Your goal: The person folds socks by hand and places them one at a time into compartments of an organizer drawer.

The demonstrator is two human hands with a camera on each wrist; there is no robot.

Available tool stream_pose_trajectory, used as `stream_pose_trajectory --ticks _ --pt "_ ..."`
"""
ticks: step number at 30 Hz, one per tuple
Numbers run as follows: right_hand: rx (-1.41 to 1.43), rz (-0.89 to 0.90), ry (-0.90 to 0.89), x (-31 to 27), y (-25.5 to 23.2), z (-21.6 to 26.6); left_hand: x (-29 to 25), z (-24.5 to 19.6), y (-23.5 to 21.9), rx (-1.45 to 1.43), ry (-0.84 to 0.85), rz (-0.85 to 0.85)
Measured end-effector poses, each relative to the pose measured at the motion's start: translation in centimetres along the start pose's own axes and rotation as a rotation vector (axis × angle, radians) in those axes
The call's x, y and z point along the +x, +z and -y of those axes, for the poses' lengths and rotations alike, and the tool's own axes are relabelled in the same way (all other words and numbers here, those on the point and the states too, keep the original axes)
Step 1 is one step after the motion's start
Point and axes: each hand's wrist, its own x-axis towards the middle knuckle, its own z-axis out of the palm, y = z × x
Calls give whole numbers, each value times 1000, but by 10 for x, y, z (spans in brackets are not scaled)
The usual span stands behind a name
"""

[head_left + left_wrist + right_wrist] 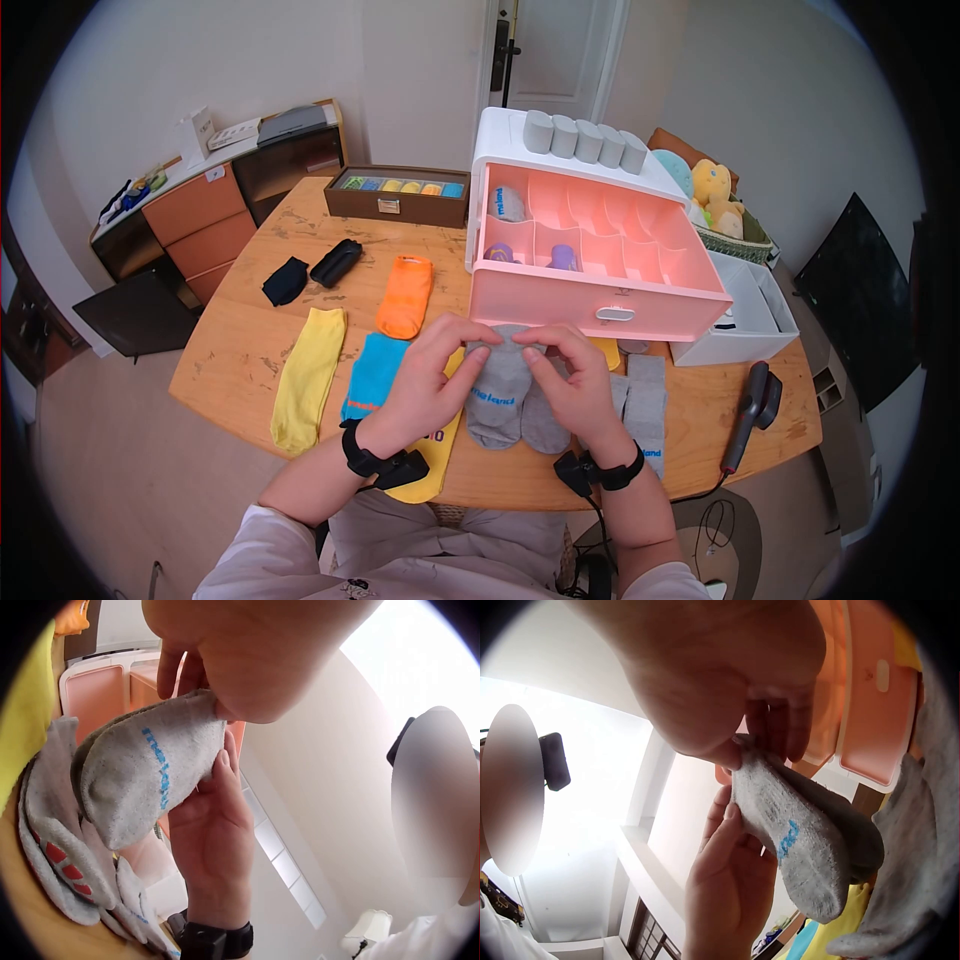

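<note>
- A yellow sock (pixel 306 378), a blue sock (pixel 372 375) and an orange sock (pixel 405 295) lay flat and spread apart on the wooden table (pixel 235 345), likely so each could be picked out singly.
- The left hand (pixel 425 385) pinched the left edge of the grey sock (pixel 500 385) at its cuff end, thumb and fingertips closed on the fabric.
- That grey sock hung between both hands, just in front of the pink drawer (pixel 590 295); its toe drooped below the grip, over the table edge, blue lettering facing up.
- The right hand (pixel 570 385) pinched the same cuff from the other side, apparently to keep the top taut and even.
- More grey socks (pixel 645 400) lay just right of the hands, touching the table.
- The drawer stood pulled open, two of its compartments already holding rolled socks.
</note>
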Motion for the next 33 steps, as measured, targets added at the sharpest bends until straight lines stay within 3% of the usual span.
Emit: stream_pose_trajectory --ticks 4,16,23,25,28,33 --pt "-60 32 49 0 -2 3 1 -4 1 32 -67 7" --pt "-214 -44 -16 -1 1 -2 0 1 2 77 -63 -1" --pt "-95 -57 -31 0 2 -4 1 -2 2 52 -55 -19" --pt "-64 -59 -30 -1 3 -6 -1 -3 3 -116 -168 -8" --pt "-8 -60 7 -2 3 -9 -3 -2 5 -222 -211 -37" --pt "119 -76 57 -4 7 -10 0 0 -3 -131 -68 79"
